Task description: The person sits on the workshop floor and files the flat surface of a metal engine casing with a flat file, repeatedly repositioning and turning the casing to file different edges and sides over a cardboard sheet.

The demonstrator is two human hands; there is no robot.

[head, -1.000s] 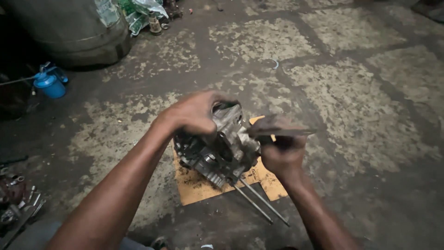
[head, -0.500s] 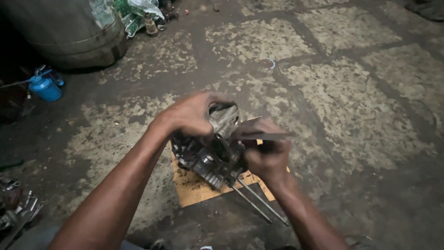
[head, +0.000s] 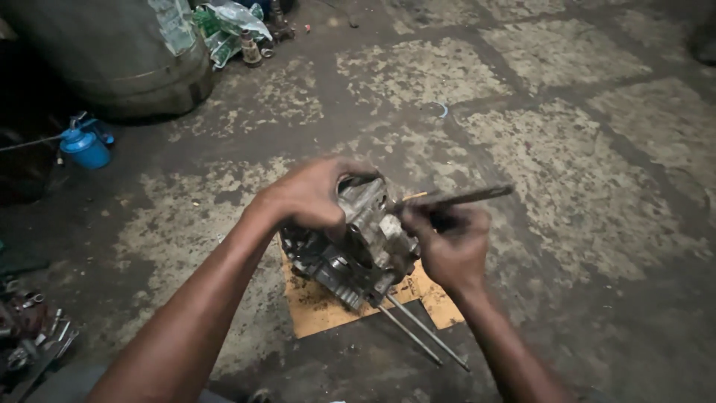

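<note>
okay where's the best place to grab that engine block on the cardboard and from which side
Probably the upper casing of the engine block, from the left, where the left hand rests. Two long studs jut out toward the viewer, and the right hand holds a rod-like tool on the right.

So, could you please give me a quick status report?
Left hand steadying engine casing. Right hand gripping a thin tool against it. Two studs protrude; nothing blocking.
</note>
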